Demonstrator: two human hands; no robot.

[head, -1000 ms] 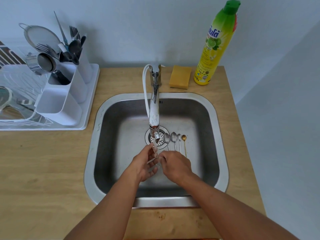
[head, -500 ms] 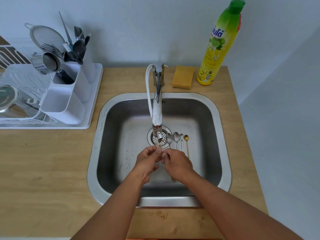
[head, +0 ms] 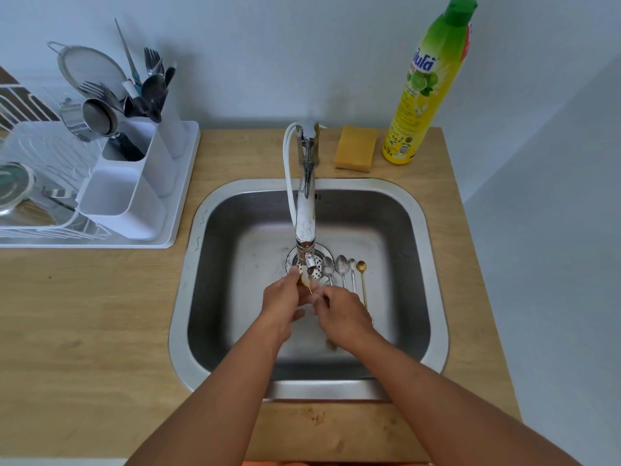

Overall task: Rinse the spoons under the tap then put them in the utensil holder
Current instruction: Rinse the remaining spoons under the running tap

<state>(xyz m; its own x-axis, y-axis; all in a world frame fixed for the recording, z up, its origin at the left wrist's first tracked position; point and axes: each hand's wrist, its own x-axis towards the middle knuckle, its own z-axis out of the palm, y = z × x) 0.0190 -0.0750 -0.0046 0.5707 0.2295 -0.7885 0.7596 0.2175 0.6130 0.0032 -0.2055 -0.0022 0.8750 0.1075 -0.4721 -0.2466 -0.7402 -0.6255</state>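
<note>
Gold and thin, a small spoon (head: 308, 288) sits under the shiny metal tap (head: 305, 210), pinched by the left hand (head: 281, 299). The right hand (head: 339, 314) has its fingers curled close to the spoon's handle; whether they hold it cannot be told. Four more spoons (head: 344, 269), three silver and one gold, lie side by side in the steel sink (head: 416, 237), right of the drain. The white utensil holder (head: 134, 183) stands far left on the wooden counter (head: 84, 314).
</note>
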